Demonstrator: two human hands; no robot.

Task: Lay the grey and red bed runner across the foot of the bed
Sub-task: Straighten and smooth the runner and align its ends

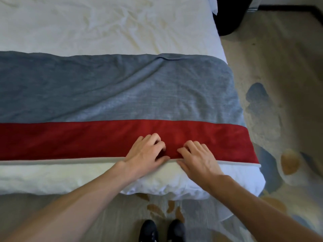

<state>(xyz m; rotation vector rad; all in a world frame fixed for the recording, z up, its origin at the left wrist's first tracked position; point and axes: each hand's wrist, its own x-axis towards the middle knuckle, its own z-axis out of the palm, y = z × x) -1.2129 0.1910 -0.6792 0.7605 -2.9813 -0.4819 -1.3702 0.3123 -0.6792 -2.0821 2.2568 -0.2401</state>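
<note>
Already the grey and red fabric bed runner (pixel 122 102) lies spread across the foot of the white-sheeted bed (pixel 104 23), its red band nearest the person and a pale piped hem along the front edge, with the right end draping over the mattress corner. Trouble could come from the loose diagonal creases in the grey panel: a tug at the near hem alone would likely drag the red band forward and skew the stripe rather than flatten those folds, and too firm a pull might slide the whole cloth off toward the patterned carpet (pixel 279 84). The left hand (pixel 146 151) and the right hand (pixel 197 158) sit close together on the red band just above the hem, palms down, fingers curled so the tips dig into the fabric and bunch a little of it, thumbs tucked at the hem's edge; both appear to pinch cloth rather than rest flat.
</note>
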